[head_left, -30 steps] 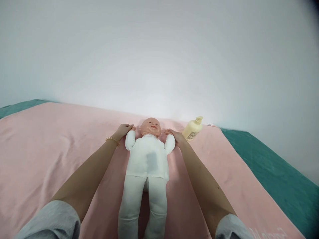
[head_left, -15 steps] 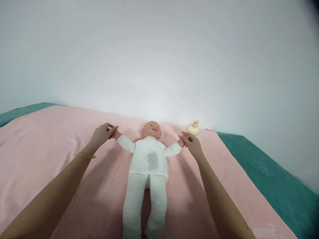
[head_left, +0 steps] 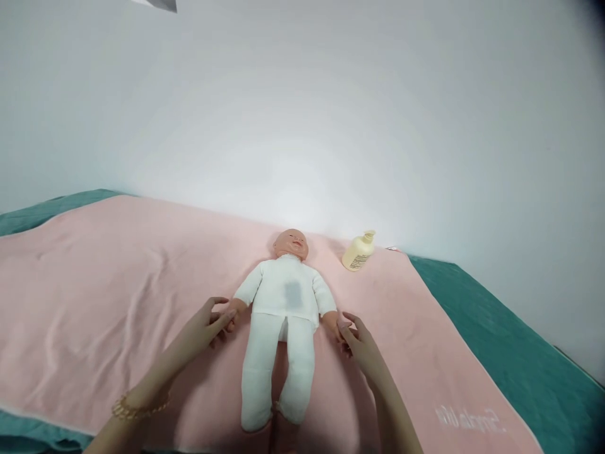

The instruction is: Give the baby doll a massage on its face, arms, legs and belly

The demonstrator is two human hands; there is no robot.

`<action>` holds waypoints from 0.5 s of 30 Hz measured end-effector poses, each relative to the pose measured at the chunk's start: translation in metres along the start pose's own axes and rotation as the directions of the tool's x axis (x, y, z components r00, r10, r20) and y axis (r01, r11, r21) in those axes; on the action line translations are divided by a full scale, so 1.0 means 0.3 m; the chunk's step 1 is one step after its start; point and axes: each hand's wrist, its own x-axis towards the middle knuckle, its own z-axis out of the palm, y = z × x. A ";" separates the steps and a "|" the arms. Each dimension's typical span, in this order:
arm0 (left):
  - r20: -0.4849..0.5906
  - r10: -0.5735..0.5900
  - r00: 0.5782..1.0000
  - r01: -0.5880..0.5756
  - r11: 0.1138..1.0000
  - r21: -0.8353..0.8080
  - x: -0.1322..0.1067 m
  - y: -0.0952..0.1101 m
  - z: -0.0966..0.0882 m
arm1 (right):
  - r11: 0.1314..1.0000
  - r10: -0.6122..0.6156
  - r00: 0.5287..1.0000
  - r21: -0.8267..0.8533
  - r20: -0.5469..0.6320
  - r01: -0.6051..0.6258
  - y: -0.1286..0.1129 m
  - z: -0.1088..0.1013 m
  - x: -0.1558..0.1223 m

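Observation:
A baby doll (head_left: 280,315) in white clothes lies face up on a pink towel (head_left: 118,277). Its arms are down beside its body. My left hand (head_left: 208,323) pinches the doll's hand on the left side. My right hand (head_left: 358,340) pinches the doll's other hand, close to its hip. A gold bracelet (head_left: 132,407) is on my left wrist.
A cream pump bottle (head_left: 358,252) lies on the towel, up and right of the doll's head. The towel covers a teal sheet (head_left: 510,340) that shows at the right and far left. A plain white wall rises behind.
I have swung the doll's arms from raised beside the head, out to the sides, then down along its body. My hands followed toward me; the view pulled back.

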 end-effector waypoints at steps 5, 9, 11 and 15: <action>-0.068 -0.002 0.998 0.007 0.997 0.074 0.004 -0.057 0.051 | 0.998 0.034 0.999 0.050 0.020 -0.035 0.032 0.036 -0.008; -0.074 -0.011 0.997 0.026 0.979 0.203 0.004 -0.051 0.042 | 0.999 0.010 1.000 0.036 0.027 -0.011 0.031 0.039 -0.005; -0.066 -0.016 0.998 0.030 0.973 0.228 0.000 -0.040 0.039 | 1.000 0.005 0.999 0.024 0.036 -0.006 0.031 0.041 -0.003; -0.043 -0.021 0.999 0.030 0.971 0.238 -0.006 -0.031 0.042 | 0.999 0.021 0.999 0.027 0.050 -0.022 0.027 0.047 -0.008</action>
